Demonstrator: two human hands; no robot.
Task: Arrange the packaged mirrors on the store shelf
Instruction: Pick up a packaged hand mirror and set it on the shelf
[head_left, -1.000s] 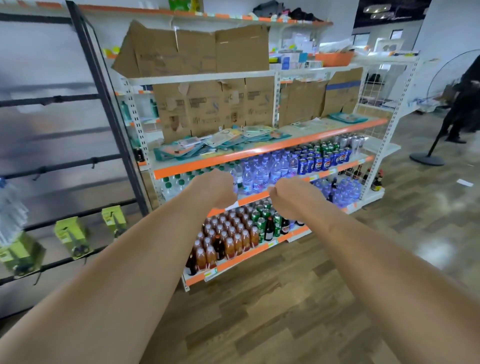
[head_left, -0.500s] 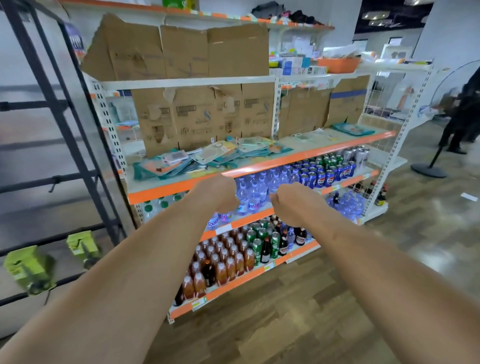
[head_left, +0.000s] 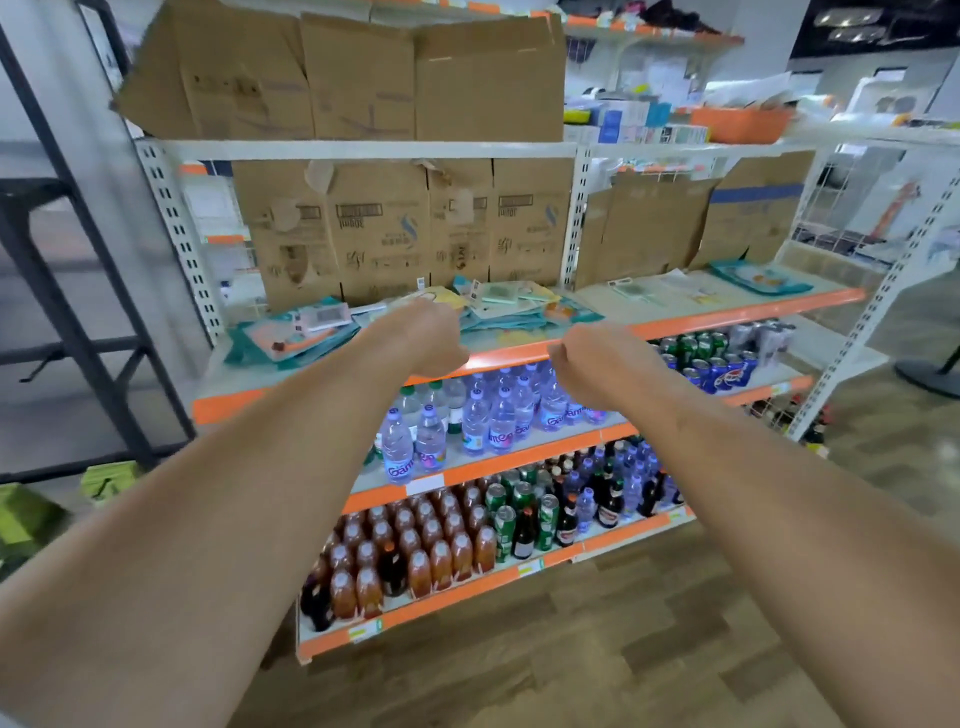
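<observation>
Several flat teal packaged mirrors (head_left: 291, 340) lie in a loose, overlapping heap on the orange-edged shelf (head_left: 748, 314), with more packs (head_left: 511, 301) toward the middle and one teal pack (head_left: 758, 278) at the right end. My left hand (head_left: 434, 338) is stretched out in front of the shelf's front edge, fingers curled under, holding nothing. My right hand (head_left: 597, 361) hangs level with it, a little to the right, also curled and holding nothing. Neither hand touches a pack.
Upright cardboard sheets (head_left: 395, 228) line the back of the mirror shelf and the shelf above. Water bottles (head_left: 488, 421), cans (head_left: 711, 358) and brown drink bottles (head_left: 410, 551) fill the lower shelves. A dark metal rack (head_left: 78, 291) stands at the left. Wood floor lies below.
I have come closer to the shelf, which now fills more of the view. Both hands rose from the drink shelves to the level of the mirror shelf's edge, still curled and holding nothing.
</observation>
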